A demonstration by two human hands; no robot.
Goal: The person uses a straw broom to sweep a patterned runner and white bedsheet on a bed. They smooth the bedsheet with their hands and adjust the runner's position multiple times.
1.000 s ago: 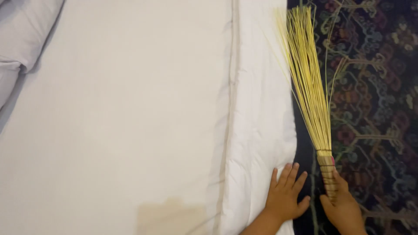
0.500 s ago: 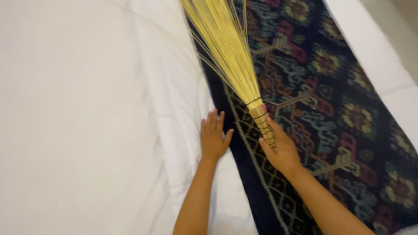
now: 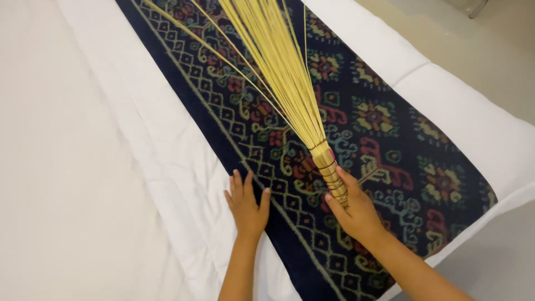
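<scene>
A stick broom (image 3: pixel 281 72) of thin yellow straws lies slanted over a dark patterned bed runner (image 3: pixel 384 128). My right hand (image 3: pixel 352 206) is closed around the broom's bound handle end, just above the runner. My left hand (image 3: pixel 247 204) lies flat, fingers together, on the runner's left edge where it meets the white duvet (image 3: pixel 83 167). The straws fan out toward the top of the view and run off frame.
The runner crosses the white bed diagonally. A white duvet fold (image 3: pixel 468 117) lies on the right of the runner. Beyond the bed's right edge is a pale floor (image 3: pixel 473 44).
The view has swung from the white sheet over to the runner. Both hands and the broom have moved onto the runner; the left hand went from the duvet to the runner's edge.
</scene>
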